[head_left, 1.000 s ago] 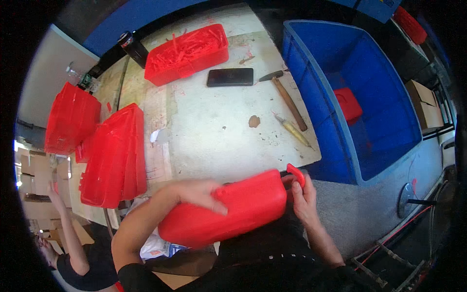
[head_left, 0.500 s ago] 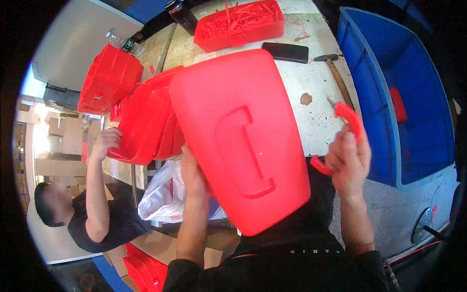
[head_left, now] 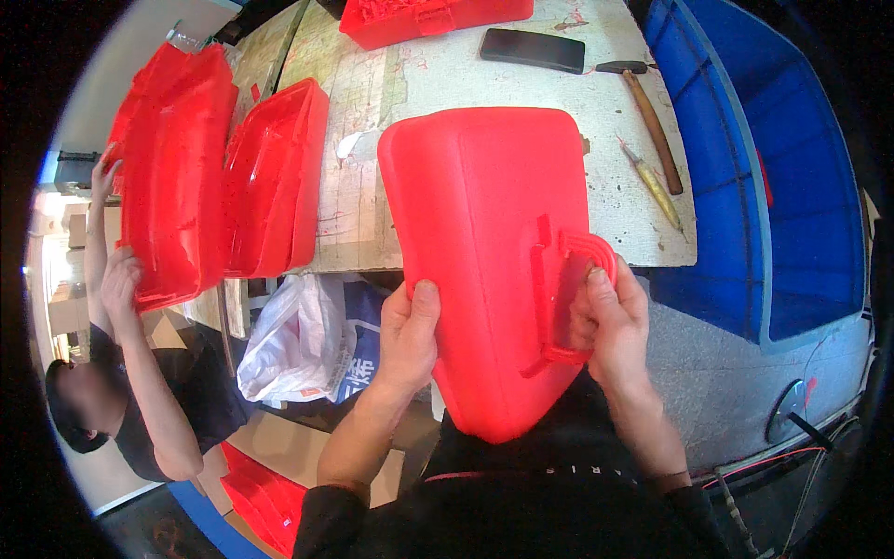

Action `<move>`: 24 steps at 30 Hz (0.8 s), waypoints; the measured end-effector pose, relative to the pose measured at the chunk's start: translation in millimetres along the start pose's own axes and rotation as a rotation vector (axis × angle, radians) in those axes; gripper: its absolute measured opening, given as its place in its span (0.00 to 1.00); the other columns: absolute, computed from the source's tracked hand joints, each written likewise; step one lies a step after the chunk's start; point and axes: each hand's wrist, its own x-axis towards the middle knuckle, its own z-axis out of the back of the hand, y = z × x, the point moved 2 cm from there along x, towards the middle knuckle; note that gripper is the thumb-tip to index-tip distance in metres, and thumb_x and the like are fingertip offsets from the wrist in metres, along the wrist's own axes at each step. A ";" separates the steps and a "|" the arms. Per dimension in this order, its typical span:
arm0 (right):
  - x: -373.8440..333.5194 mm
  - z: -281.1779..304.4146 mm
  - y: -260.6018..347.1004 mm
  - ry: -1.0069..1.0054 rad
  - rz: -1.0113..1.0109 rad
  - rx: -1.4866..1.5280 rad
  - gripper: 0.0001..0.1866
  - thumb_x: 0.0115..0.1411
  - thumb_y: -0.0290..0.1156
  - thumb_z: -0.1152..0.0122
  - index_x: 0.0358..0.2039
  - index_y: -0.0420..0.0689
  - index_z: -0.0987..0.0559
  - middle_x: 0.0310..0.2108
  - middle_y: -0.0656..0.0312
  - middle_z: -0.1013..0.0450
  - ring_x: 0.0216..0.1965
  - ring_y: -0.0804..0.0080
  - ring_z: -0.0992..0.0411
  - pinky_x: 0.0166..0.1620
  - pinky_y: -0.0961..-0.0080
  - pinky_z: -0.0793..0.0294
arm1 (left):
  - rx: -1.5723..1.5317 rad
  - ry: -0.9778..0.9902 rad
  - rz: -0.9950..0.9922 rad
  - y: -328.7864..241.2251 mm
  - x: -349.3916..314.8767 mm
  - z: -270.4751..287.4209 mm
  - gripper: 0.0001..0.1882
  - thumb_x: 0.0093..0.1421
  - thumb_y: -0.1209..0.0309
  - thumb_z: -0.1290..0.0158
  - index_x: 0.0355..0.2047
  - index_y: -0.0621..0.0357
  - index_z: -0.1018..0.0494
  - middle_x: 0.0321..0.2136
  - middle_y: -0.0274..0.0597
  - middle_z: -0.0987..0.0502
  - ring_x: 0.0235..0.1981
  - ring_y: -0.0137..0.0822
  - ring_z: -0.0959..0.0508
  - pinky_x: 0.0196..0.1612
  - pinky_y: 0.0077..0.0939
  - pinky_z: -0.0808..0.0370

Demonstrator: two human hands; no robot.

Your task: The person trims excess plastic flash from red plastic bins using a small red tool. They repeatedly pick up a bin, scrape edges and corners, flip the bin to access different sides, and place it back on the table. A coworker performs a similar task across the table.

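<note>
Worn pale table (head_left: 447, 86): black phone (head_left: 533, 50), hammer (head_left: 655, 130), yellow-handled tool (head_left: 654, 186), red bin (head_left: 391, 34) holding scraps (head_left: 380, 8).

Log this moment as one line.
left hand: holds red case | right hand: grips red handle at case | on table: black phone, hammer

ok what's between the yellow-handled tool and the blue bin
In the head view, a hammer lies between the yellow-handled tool and the blue bin.

The head-worn fisheye looks down from close above the hands (head_left: 615, 321) and table (head_left: 447, 84).
</note>
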 end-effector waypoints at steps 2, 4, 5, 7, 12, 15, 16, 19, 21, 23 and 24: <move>2.3 -0.1 2.7 -0.010 0.000 0.117 0.07 0.74 0.35 0.54 0.40 0.48 0.28 0.20 0.75 0.39 0.16 0.89 0.47 0.18 0.87 0.51 | 0.028 -0.053 0.029 -3.0 -0.1 0.5 0.25 0.73 0.55 0.56 0.56 0.65 0.30 0.50 0.40 0.22 0.47 0.29 0.23 0.52 0.27 0.26; 3.1 -0.4 4.8 -0.062 0.056 0.235 0.06 0.73 0.34 0.52 0.40 0.47 0.28 0.21 0.75 0.38 0.17 0.90 0.47 0.18 0.87 0.51 | 0.027 -0.057 0.040 1.1 -1.0 1.1 0.28 0.73 0.50 0.58 0.55 0.65 0.30 0.49 0.43 0.21 0.46 0.31 0.20 0.49 0.29 0.23; 2.9 -1.5 5.6 -0.020 0.059 0.101 0.06 0.73 0.33 0.51 0.40 0.46 0.28 0.22 0.74 0.38 0.18 0.90 0.46 0.19 0.88 0.50 | 0.050 -0.098 0.019 5.6 -2.0 3.0 0.28 0.73 0.50 0.58 0.55 0.65 0.30 0.49 0.43 0.21 0.46 0.31 0.20 0.49 0.29 0.23; -0.3 -4.4 7.8 0.117 0.179 -0.097 0.04 0.72 0.30 0.49 0.40 0.44 0.27 0.23 0.73 0.37 0.19 0.90 0.44 0.21 0.88 0.46 | 0.043 -0.038 0.004 17.7 -4.6 5.2 0.27 0.73 0.51 0.58 0.54 0.65 0.30 0.49 0.43 0.21 0.46 0.31 0.21 0.49 0.29 0.23; -13.7 3.4 12.7 0.096 0.373 -0.476 0.09 0.70 0.32 0.50 0.38 0.40 0.28 0.22 0.68 0.32 0.23 0.85 0.36 0.26 0.82 0.38 | 0.108 0.168 0.044 -3.5 3.7 9.1 0.18 0.73 0.62 0.55 0.53 0.62 0.27 0.43 0.37 0.21 0.41 0.28 0.22 0.49 0.27 0.26; -17.9 9.0 15.3 0.272 0.308 -0.424 0.13 0.71 0.37 0.51 0.37 0.40 0.28 0.19 0.69 0.34 0.21 0.85 0.37 0.25 0.82 0.39 | 0.472 0.181 0.101 -79.5 39.9 11.2 0.21 0.73 0.58 0.58 0.47 0.63 0.23 0.37 0.41 0.19 0.39 0.34 0.19 0.50 0.31 0.25; -18.5 8.1 15.2 0.318 0.331 -0.476 0.16 0.72 0.41 0.53 0.36 0.40 0.29 0.17 0.70 0.36 0.19 0.85 0.38 0.25 0.81 0.39 | 0.626 0.034 0.164 -108.0 63.2 13.0 0.24 0.72 0.56 0.60 0.46 0.63 0.22 0.35 0.42 0.18 0.39 0.37 0.18 0.51 0.33 0.25; -20.1 3.0 12.0 0.472 0.238 -0.523 0.19 0.72 0.44 0.52 0.33 0.41 0.28 0.18 0.68 0.35 0.20 0.80 0.36 0.25 0.79 0.38 | 0.413 0.143 -0.504 -160.4 132.5 -14.1 0.24 0.72 0.56 0.61 0.47 0.60 0.22 0.41 0.50 0.18 0.47 0.39 0.19 0.58 0.37 0.29; -23.3 -2.3 11.0 0.559 0.263 -0.679 0.18 0.71 0.43 0.51 0.33 0.40 0.27 0.19 0.65 0.34 0.22 0.75 0.34 0.27 0.76 0.35 | 0.506 0.614 -0.457 -151.1 161.9 -47.0 0.21 0.69 0.58 0.58 0.43 0.64 0.24 0.40 0.50 0.19 0.49 0.42 0.21 0.59 0.38 0.30; -25.0 -6.2 7.7 0.567 0.205 -0.702 0.15 0.71 0.40 0.49 0.34 0.40 0.27 0.21 0.59 0.34 0.23 0.72 0.32 0.29 0.73 0.32 | 0.872 1.087 -0.435 -128.1 163.8 -69.7 0.15 0.66 0.64 0.54 0.42 0.62 0.23 0.37 0.48 0.19 0.45 0.39 0.20 0.53 0.34 0.27; -25.7 -8.9 6.6 0.533 0.300 -0.718 0.15 0.70 0.39 0.48 0.33 0.40 0.28 0.20 0.58 0.34 0.21 0.70 0.32 0.27 0.72 0.33 | 1.034 1.067 -0.284 -124.2 170.2 -71.6 0.14 0.65 0.66 0.54 0.42 0.62 0.23 0.37 0.48 0.20 0.44 0.39 0.20 0.51 0.34 0.27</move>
